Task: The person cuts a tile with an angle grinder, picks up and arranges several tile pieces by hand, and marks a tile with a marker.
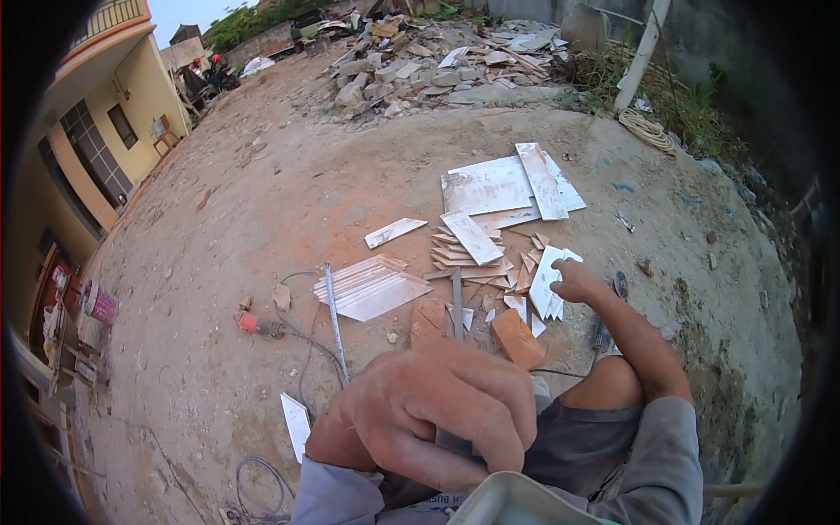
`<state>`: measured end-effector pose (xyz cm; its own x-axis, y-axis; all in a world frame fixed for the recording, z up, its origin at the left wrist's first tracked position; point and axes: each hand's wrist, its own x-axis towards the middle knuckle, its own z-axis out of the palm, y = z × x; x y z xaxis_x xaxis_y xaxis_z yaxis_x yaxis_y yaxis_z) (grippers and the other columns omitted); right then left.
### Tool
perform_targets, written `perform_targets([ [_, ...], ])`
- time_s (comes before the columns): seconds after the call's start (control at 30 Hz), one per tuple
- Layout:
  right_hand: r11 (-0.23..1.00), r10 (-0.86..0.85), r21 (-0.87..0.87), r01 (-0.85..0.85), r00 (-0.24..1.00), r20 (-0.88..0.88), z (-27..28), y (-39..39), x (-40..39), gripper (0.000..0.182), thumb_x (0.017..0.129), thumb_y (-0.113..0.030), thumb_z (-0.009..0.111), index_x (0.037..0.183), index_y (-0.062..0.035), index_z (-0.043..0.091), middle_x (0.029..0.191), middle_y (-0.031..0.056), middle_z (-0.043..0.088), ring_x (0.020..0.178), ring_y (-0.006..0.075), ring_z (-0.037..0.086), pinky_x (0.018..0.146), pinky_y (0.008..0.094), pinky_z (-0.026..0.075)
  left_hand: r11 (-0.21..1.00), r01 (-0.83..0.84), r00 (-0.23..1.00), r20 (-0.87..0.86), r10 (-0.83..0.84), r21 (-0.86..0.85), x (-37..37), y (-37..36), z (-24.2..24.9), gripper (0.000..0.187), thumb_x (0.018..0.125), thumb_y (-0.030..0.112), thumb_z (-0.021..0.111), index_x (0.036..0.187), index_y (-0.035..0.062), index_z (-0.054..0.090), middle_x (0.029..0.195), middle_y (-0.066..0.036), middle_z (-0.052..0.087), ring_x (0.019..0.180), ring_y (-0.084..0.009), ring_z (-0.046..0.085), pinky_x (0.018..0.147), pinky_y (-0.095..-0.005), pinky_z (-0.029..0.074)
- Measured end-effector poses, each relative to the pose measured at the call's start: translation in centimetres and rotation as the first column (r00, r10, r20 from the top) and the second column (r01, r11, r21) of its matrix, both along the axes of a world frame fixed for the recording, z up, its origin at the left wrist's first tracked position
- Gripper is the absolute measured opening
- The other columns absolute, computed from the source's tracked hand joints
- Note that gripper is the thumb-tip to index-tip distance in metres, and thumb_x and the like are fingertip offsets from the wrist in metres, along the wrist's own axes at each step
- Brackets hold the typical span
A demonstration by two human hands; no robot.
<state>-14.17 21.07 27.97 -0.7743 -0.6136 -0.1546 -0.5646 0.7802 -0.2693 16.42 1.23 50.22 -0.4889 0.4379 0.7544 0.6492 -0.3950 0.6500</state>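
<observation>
My left hand (446, 407) is close to the camera, its fingers curled. Just below its fingertips is the rim of a pale object (503, 503); whether the fingers touch it, or what they hold, I cannot make out. My right hand (577, 282) reaches forward and closes on the edge of a cut white tile piece (544, 278), which leans among other pointed pieces. Left of these, a stack of cut tile strips (372, 289) lies on the dirt. Two orange bricks, one at the left (428, 320) and one at the right (517, 339), flank a grey bar (457, 302).
Larger white tiles (486, 185) lie beyond the strips. A red power tool (259, 325) with a cord and a metal ruler (335, 324) are at the left. Another tool (602, 336) lies beside my right knee. Rubble (420, 74) is heaped at the back; a house (87, 149) stands left.
</observation>
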Motion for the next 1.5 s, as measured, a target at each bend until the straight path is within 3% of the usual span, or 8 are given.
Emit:
perform_targets([
  [0.2, 1.0, 0.008, 0.005, -0.008, 1.0, -0.015, 0.1, 0.1, 0.3, 0.044, 0.079, -0.022, 0.061, 0.117, -0.0001, 0.063, 0.113, 0.0256, 0.064, 0.107, 0.0371, 0.062, 0.092, 0.0441, 0.05, 0.898, 0.33, 0.944, 0.109, -0.312, -0.291, 0.5, 2.9, -3.1, 0.015, 0.088, 0.019, 0.068, 0.094, 0.0054, 0.066, 0.087, -0.01, 0.059, 0.076, -0.0276, 0.062, 0.063, -0.0338, 0.048],
  [0.3, 0.995, -0.031, 0.094, 0.034, 0.999, -0.033, 1.4, 1.1, -0.2, 0.034, 0.078, -0.023, 0.058, 0.091, 0.0053, 0.071, 0.095, 0.0274, 0.068, 0.09, 0.0401, 0.067, 0.082, 0.0469, 0.052, 0.596, -0.15, 0.981, -0.042, 0.191, -0.789, 0.3, 1.8, -3.3, 0.035, 0.085, 0.031, 0.073, 0.112, 0.0089, 0.065, 0.097, -0.01, 0.065, 0.085, -0.0302, 0.065, 0.07, -0.0374, 0.052],
  [0.43, 0.99, -0.143, -0.011, 0.143, 0.982, -0.125, 1.3, 4.1, -0.9, 0.033, 0.079, -0.017, 0.057, 0.103, 0.0024, 0.069, 0.106, 0.0261, 0.067, 0.094, 0.0388, 0.067, 0.085, 0.0451, 0.053, 0.07, -0.519, 0.727, -0.397, 0.561, -0.852, -1.2, -1.5, -5.6, 0.048, 0.081, 0.033, 0.076, 0.12, 0.0099, 0.062, 0.098, -0.013, 0.066, 0.086, -0.0311, 0.066, 0.072, -0.0381, 0.052],
  [0.63, 0.982, -0.149, 0.13, 0.133, 0.981, 0.12, -0.4, 10.9, -0.4, 0.039, 0.077, -0.018, 0.058, 0.111, -0.0004, 0.065, 0.104, 0.0232, 0.068, 0.101, 0.0381, 0.064, 0.088, 0.0446, 0.05, 0.262, -0.347, 0.717, -0.075, 0.693, -0.9, -1.6, -6.8, -3.9, 0.048, 0.078, 0.029, 0.079, 0.118, 0.0065, 0.064, 0.087, -0.011, 0.067, 0.08, -0.0234, 0.065, 0.072, -0.0341, 0.052],
  [0.7, 0.978, -0.139, 0.173, 0.117, 0.983, 0.12, -1.7, 11.5, -1.0, 0.04, 0.077, -0.018, 0.059, 0.112, -0.0004, 0.064, 0.103, 0.0229, 0.068, 0.102, 0.0381, 0.064, 0.088, 0.0447, 0.051, 0.078, -0.277, 0.611, -0.113, 0.783, -0.958, -1.8, -7.5, -3.3, 0.048, 0.077, 0.027, 0.079, 0.118, 0.0046, 0.065, 0.086, -0.01, 0.066, 0.079, -0.0206, 0.064, 0.072, -0.0333, 0.051],
  [1.17, 0.911, -0.274, 0.331, 0.246, 0.961, 0.04, -8.0, 2.6, -8.2, 0.039, 0.08, -0.016, 0.061, 0.115, 0.0013, 0.063, 0.112, 0.0213, 0.067, 0.106, 0.0335, 0.065, 0.09, 0.0446, 0.052, 0.054, -0.072, 0.555, 0.004, 0.832, -0.996, -3.6, -11.2, -9.1, 0.054, 0.077, 0.032, 0.08, 0.123, 0.0087, 0.063, 0.088, -0.012, 0.068, 0.08, -0.0247, 0.066, 0.073, -0.0356, 0.052],
  [1.23, 0.823, -0.566, 0.004, 0.568, 0.819, 0.092, -12.8, 1.0, -7.7, 0.053, 0.082, -0.032, 0.065, 0.122, 0.0015, 0.056, 0.11, 0.0252, 0.066, 0.105, 0.0394, 0.064, 0.09, 0.0464, 0.052, 0.094, 0.003, 0.441, 0.086, 0.893, -0.996, -3.6, -12.7, -9.6, 0.056, 0.077, 0.034, 0.08, 0.123, 0.0074, 0.063, 0.088, -0.012, 0.068, 0.077, -0.0243, 0.066, 0.073, -0.0354, 0.053],
  [1.5, 0.399, -0.872, -0.025, 0.916, 0.388, 0.3, -22.7, -5.0, -9.2, 0.109, 0.073, -0.054, 0.074, 0.149, 0.0014, 0.019, 0.142, 0.0326, 0.039, 0.133, 0.0438, 0.041, 0.106, 0.049, 0.039, 0.105, 0.036, 0.433, 0.11, 0.895, -0.994, -5.8, -13.7, -10.2, 0.059, 0.077, 0.035, 0.078, 0.127, 0.0085, 0.06, 0.097, -0.014, 0.068, 0.085, -0.0266, 0.067, 0.076, -0.0368, 0.053],
])
